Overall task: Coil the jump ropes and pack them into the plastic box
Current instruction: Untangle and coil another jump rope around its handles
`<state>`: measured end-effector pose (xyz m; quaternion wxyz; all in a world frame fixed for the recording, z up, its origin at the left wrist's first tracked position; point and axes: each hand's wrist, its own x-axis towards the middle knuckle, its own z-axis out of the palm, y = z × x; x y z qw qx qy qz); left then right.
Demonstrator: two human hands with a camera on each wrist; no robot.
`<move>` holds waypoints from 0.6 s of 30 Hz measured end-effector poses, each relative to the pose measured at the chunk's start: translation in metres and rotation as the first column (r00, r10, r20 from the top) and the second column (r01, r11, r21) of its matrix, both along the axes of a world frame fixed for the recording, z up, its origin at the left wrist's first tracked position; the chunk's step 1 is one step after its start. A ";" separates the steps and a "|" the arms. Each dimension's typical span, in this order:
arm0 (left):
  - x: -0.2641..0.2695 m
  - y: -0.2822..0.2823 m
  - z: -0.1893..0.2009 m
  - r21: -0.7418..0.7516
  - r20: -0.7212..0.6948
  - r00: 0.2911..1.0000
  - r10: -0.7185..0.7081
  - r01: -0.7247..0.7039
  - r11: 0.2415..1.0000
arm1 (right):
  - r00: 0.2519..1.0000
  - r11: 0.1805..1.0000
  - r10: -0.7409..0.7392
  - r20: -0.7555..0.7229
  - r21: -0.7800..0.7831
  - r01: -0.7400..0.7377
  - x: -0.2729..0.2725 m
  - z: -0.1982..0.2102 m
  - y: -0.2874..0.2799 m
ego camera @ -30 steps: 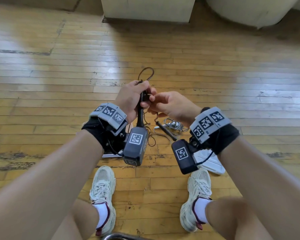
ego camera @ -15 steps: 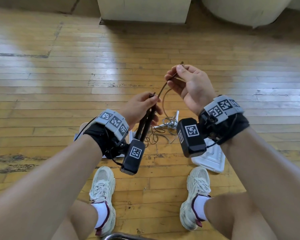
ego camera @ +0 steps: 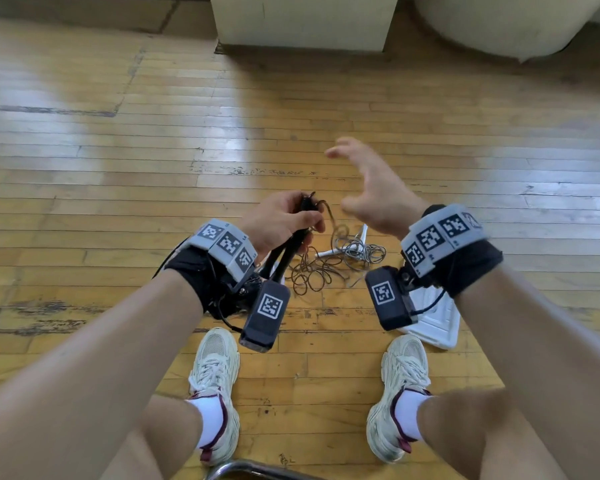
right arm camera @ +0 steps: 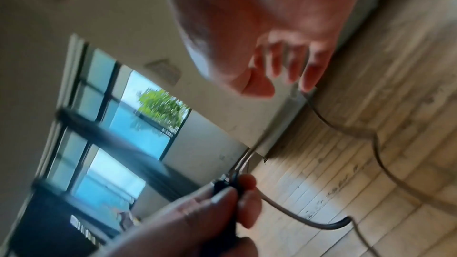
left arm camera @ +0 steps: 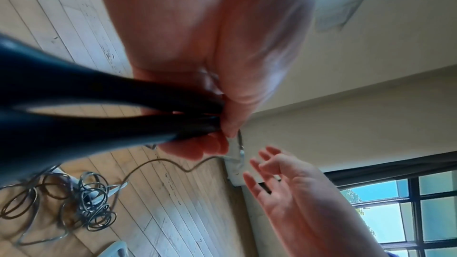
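My left hand (ego camera: 284, 220) grips two black jump-rope handles (ego camera: 284, 252) together near their tops; in the left wrist view the handles (left arm camera: 99, 108) fill the left side. A thin brown rope (ego camera: 331, 220) trails from them down to a loose tangle (ego camera: 312, 275) on the wooden floor. My right hand (ego camera: 368, 188) hovers just right of the left hand, fingers spread, holding nothing; the right hand (left arm camera: 284, 183) also shows in the left wrist view. A second rope, grey with white handles (ego camera: 355, 249), lies tangled on the floor behind. A white plastic piece (ego camera: 433, 323) lies under my right wrist.
My two shoes (ego camera: 215, 386) stand on the floor below the hands. A pale square column base (ego camera: 302, 22) and a rounded pale object (ego camera: 506, 22) stand at the far edge. A metal tube (ego camera: 257, 471) curves at the bottom edge.
My right hand let go of the rope end it pinched up high and opened, dropping toward the left hand. The left hand still holds the handles, slightly lower.
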<state>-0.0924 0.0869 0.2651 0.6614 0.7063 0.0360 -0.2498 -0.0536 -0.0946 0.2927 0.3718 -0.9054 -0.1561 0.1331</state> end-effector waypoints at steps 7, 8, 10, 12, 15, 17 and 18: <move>-0.001 0.007 0.003 0.088 0.026 0.998 -0.058 0.056 0.995 | 0.977 0.979 0.141 -0.162 -0.121 -0.162 -0.006 -0.014 0.014; -0.001 0.008 0.001 0.108 0.021 0.999 -0.048 0.046 0.993 | 0.977 0.978 0.132 -0.168 -0.141 -0.157 -0.005 -0.015 0.014; 0.001 0.008 -0.003 0.169 0.033 0.999 -0.028 0.022 0.985 | 0.974 0.979 0.129 -0.188 -0.130 -0.155 -0.005 -0.017 0.015; 0.004 0.008 -0.008 0.326 0.101 0.994 -0.049 0.014 0.945 | 0.972 0.989 0.101 -0.211 -0.084 -0.121 -0.005 -0.021 0.018; 0.008 0.011 -0.015 0.680 0.207 0.949 -0.238 0.035 0.732 | 0.970 1.000 0.024 -0.242 -0.012 -0.028 -0.001 -0.029 0.020; 0.008 0.011 -0.021 0.812 0.234 0.912 -0.337 0.007 0.584 | 0.974 1.000 -0.011 -0.227 -0.017 0.008 0.002 -0.031 0.019; 0.008 0.011 -0.024 0.824 0.242 0.904 -0.353 0.001 0.567 | 0.974 1.000 -0.016 -0.224 -0.022 0.012 0.004 -0.032 0.018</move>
